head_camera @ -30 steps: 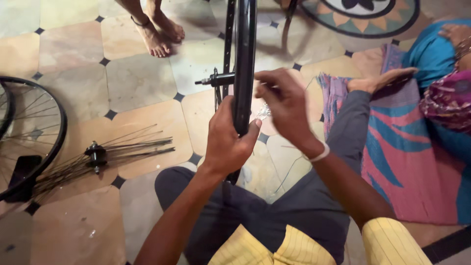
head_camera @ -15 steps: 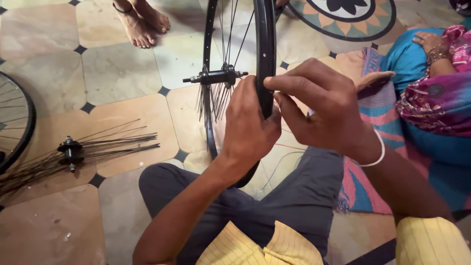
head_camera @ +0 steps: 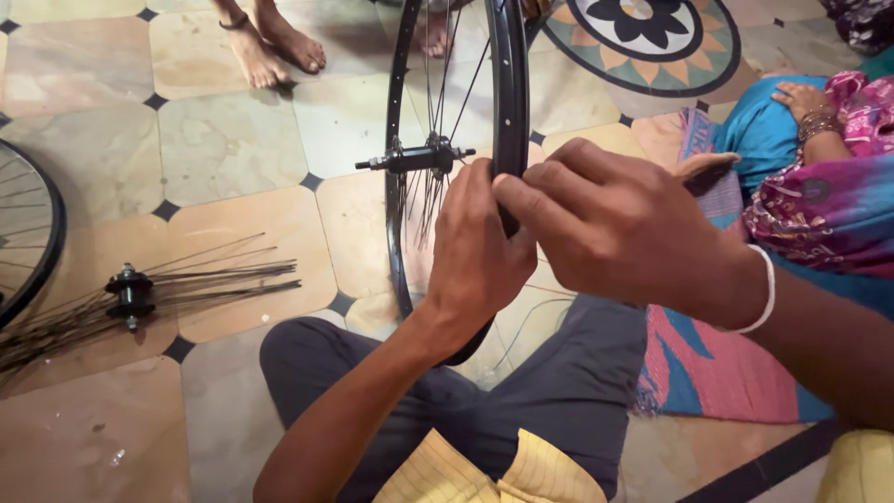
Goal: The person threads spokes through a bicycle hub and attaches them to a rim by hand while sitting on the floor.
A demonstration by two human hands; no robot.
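Now, left hand [head_camera: 480, 265]: I see it gripping the black wheel rim [head_camera: 510, 112], upright over my lap;
Right hand [head_camera: 619, 228]: fingers pinched at the rim;
Progress: few spokes [head_camera: 447, 74] laced; spare hub with loose spokes [head_camera: 130, 293] untouched on floor.

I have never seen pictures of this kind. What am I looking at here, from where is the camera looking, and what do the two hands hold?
The camera sits on a person's head and looks down, so the two bare arms reaching forward belong to that person, who sits on a tiled floor. Both hands work on a black bicycle wheel rim that stands upright in front of them. The left hand wraps around the rim, and the right hand pinches it just beside. In the middle of the wheel is the hub, with thin spokes hanging from it. On the floor to the left lies a second hub with a bundle of loose spokes, and part of another wheel shows at the edge. Another person's bare feet stand farther back, and a person in colourful clothing sits on the right.
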